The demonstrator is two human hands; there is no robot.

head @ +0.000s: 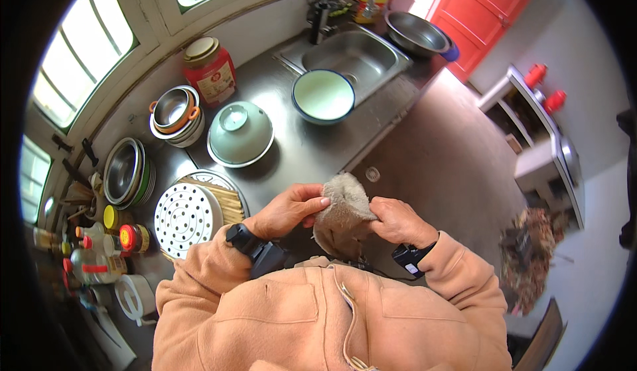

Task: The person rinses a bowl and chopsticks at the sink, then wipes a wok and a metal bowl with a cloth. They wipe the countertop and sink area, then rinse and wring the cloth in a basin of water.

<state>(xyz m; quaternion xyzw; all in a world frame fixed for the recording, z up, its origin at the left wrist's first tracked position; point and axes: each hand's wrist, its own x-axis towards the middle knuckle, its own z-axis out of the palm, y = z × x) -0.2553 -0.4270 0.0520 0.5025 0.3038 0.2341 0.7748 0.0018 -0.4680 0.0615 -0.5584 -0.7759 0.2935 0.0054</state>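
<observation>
A worn grey-beige cloth hangs in front of my chest, stretched between both hands. My left hand pinches its upper left edge between thumb and fingers. At the cloth's right edge, my right hand grips a bunched fold. The lower part of the cloth droops towards my jacket. Beyond the hands, an enamel bowl with a pale green inside and dark rim stands by the sink. To its left a green bowl sits upside down on the steel counter.
A steel sink with a faucet lies at the back, beside a metal basin. Along the left stand stacked bowls, a red jar, a perforated white steamer plate and several bottles. A knife lies lower left.
</observation>
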